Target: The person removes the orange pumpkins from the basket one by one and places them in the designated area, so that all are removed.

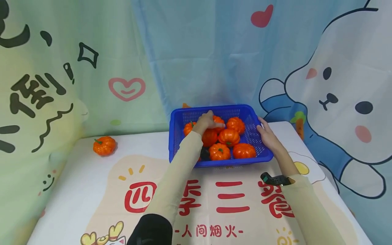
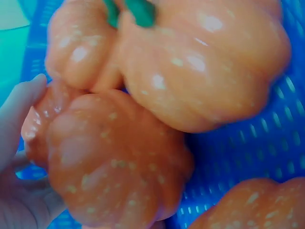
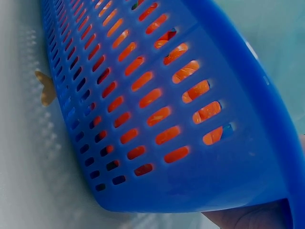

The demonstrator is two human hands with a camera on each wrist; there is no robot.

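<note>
A blue plastic basket [image 1: 180,153] with slotted walls holds several glossy orange toy pumpkins [image 1: 229,137]. My left hand [image 1: 207,123] reaches down into it from the front. Its fingers and thumb are around a pumpkin near the back; in the left wrist view that small pumpkin [image 2: 35,126] shows between them, partly behind a larger pumpkin [image 2: 116,157]. At the basket's right rim, my right hand [image 1: 269,136] holds the edge. In the right wrist view only a bit of this hand [image 3: 255,218] shows below the rim; the rest is hidden.
One more orange pumpkin [image 1: 104,146] with a green stem lies on the table [image 1: 144,144] at the left. A dark object [image 1: 205,153] sits among the pumpkins, partly behind the left sleeve. A printed curtain [image 1: 196,68] hangs behind the table's back edge, close to the basket.
</note>
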